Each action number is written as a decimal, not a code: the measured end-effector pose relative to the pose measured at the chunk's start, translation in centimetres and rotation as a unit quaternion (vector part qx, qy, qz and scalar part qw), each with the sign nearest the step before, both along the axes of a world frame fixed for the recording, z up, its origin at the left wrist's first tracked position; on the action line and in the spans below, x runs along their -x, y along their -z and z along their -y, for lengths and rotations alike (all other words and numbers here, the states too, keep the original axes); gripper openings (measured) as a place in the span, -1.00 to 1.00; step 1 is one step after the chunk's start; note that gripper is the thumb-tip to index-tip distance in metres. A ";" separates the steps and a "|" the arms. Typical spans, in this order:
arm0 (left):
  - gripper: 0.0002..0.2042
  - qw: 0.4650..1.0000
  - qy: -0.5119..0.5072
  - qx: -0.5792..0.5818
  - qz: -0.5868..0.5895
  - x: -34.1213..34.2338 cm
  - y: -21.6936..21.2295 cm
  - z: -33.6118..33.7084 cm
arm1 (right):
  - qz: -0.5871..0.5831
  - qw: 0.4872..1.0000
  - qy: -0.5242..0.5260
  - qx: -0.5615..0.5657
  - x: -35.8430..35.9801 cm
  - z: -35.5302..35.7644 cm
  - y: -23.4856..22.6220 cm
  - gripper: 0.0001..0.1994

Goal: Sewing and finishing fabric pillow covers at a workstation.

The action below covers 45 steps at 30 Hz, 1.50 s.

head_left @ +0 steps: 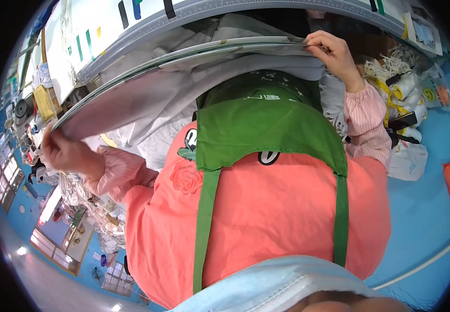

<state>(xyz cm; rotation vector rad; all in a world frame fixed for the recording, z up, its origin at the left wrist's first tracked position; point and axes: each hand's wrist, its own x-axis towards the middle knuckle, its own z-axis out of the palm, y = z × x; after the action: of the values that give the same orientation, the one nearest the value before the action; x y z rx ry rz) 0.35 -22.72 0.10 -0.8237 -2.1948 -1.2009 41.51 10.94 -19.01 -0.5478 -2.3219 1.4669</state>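
pale blue mask edge (pixel 271 286) lowest, green apron (pixel 266 125) above it. past apron: grey-white fabric sheet (pixel 183 78) stretched taut, left hand (pixel 63 151) and right hand (pixel 334 54) each pinching a corner, well apart. risk, judged: uneven pull slips one corner, sheet sags onto apron.

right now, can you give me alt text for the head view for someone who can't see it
Looking down a person's front, the left hand and right hand each grip an end of a stack of pale fabric held stretched at a table edge. The person wears a coral shirt and green apron; thread cones lie to the right on a blue floor.
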 end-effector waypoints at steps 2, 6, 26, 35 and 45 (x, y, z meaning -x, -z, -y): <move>-0.93 0.999 0.015 0.005 0.047 0.8 2.0 -0.1 | 0.020 0.999 0.014 -0.032 -0.5 0.7 0.0 -0.91; -0.91 0.994 0.007 0.024 0.106 2.7 5.3 0.3 | 0.052 0.993 0.054 -0.095 -0.9 1.7 -0.7 -0.91; -0.86 0.978 0.017 0.078 0.195 9.8 16.6 2.3 | 0.142 0.973 0.018 -0.180 -0.9 3.7 -5.8 -0.88; -0.88 0.913 0.013 -0.159 0.376 10.9 18.6 0.3 | 0.158 0.978 0.108 -0.078 1.2 3.8 -7.6 -0.86; -0.80 0.881 -0.036 -0.149 0.448 11.5 17.5 0.2 | 0.172 0.974 0.138 -0.053 1.4 3.0 -8.4 -0.85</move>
<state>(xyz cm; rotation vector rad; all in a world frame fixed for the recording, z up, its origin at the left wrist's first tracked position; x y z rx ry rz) -11.18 -22.92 -17.38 -0.0068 -2.5420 -2.1035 40.15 7.93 -10.64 -1.1199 -2.4319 1.1872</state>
